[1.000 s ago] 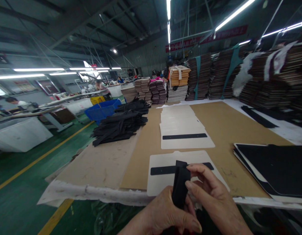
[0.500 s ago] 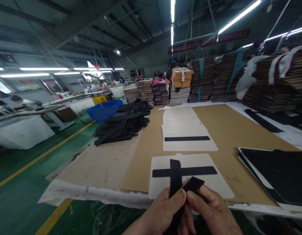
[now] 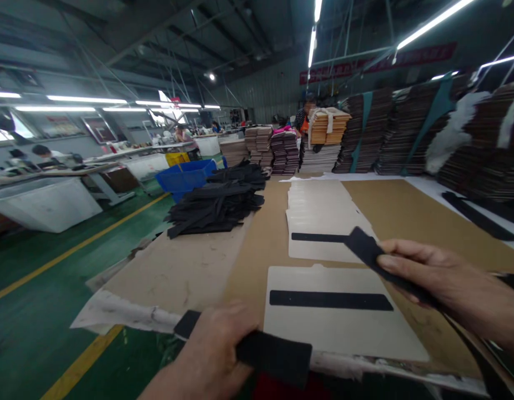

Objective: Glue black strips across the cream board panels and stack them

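A blue basket (image 3: 188,176) stands past the surface's left edge, with a yellow crate (image 3: 177,159) behind it; the contents of both are hidden. A large white bin (image 3: 44,208) sits farther left, below a worktable where people (image 3: 42,153) are seated.

On the surface (image 3: 177,272), a pale covering lies along the left edge and a brown sheet (image 3: 382,211) covers the middle. A pile of black strips (image 3: 217,203) lies by the far left corner. Near the front edge, a cream panel (image 3: 323,336) lies flat with a black band (image 3: 329,300) across it; behind it, overlapping cream panels (image 3: 315,205) run toward the far edge, the nearest also carrying a band.

The left hand (image 3: 217,344), at the front edge left of the near panel, is closed around a black strip (image 3: 275,355), dark ends showing on both sides. The right hand (image 3: 432,272) pinches another black strip (image 3: 365,247) between thumb and fingers, raised above the brown sheet, right of the panels.

Tall brown stacks (image 3: 371,133) and an orange stack (image 3: 329,126) rise beyond the far edge. The floor (image 3: 27,333) is green with yellow lines, under tube lights (image 3: 434,25). A red banner (image 3: 427,54) bears writing too blurred to read.
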The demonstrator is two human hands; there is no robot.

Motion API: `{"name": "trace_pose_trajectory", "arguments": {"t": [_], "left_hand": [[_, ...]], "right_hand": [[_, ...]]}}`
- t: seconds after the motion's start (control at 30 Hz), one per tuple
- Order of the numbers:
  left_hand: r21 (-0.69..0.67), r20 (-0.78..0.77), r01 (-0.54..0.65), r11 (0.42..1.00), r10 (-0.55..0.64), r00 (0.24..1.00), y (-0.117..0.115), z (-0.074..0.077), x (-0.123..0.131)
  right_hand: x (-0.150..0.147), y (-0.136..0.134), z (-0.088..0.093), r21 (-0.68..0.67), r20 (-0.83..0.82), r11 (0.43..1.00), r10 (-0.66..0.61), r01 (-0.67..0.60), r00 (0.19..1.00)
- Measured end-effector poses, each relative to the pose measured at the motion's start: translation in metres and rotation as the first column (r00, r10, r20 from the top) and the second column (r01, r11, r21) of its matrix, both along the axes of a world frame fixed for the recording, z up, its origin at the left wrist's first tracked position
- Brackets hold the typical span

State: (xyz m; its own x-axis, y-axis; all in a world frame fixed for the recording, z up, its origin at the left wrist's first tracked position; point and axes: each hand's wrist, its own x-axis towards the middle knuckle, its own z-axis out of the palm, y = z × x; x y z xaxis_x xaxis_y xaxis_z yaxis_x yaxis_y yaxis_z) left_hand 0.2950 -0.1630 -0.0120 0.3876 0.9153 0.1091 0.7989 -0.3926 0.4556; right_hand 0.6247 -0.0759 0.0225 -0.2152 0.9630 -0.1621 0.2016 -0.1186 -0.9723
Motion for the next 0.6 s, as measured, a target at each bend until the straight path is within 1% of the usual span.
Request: {"name": "trace_pose_trajectory", "arguments": {"t": [0.07,0.1,0.17,0.23,0.3,0.37,0.5,0.6], "left_hand": [[0.117,-0.107,0.037,0.992,-0.025,0.994,0.019,-0.021,0.002],[0.149,-0.143,0.052,0.987,-0.03,0.989,0.028,-0.032,0.004],[0.171,-0.183,0.077,0.982,-0.045,0.982,0.043,-0.05,0.007],[0.171,-0.188,0.081,0.982,-0.048,0.981,0.053,-0.063,0.008],[0.158,-0.173,0.075,0.985,-0.047,0.984,0.056,-0.071,0.008],[0.138,-0.151,0.065,0.988,-0.043,0.988,0.057,-0.075,0.008],[0.118,-0.118,0.054,0.992,-0.04,0.992,0.057,-0.08,0.007],[0.121,-0.114,0.058,0.991,-0.044,0.992,0.058,-0.084,0.006]], "right_hand": [[-0.018,0.021,-0.007,-0.067,0.083,0.985,0.167,-0.162,0.982],[-0.029,0.031,-0.011,-0.075,0.128,0.97,0.238,-0.23,0.963],[-0.05,0.049,-0.021,-0.025,0.258,0.952,0.301,-0.305,0.918],[-0.067,0.062,-0.032,-0.006,0.356,0.929,0.348,-0.37,0.867],[-0.082,0.072,-0.043,-0.024,0.387,0.898,0.413,-0.439,0.824],[-0.093,0.08,-0.054,-0.033,0.402,0.875,0.455,-0.484,0.795],[-0.113,0.092,-0.076,-0.014,0.436,0.847,0.483,-0.531,0.759],[-0.123,0.096,-0.088,0.007,0.451,0.829,0.496,-0.559,0.742]]}}
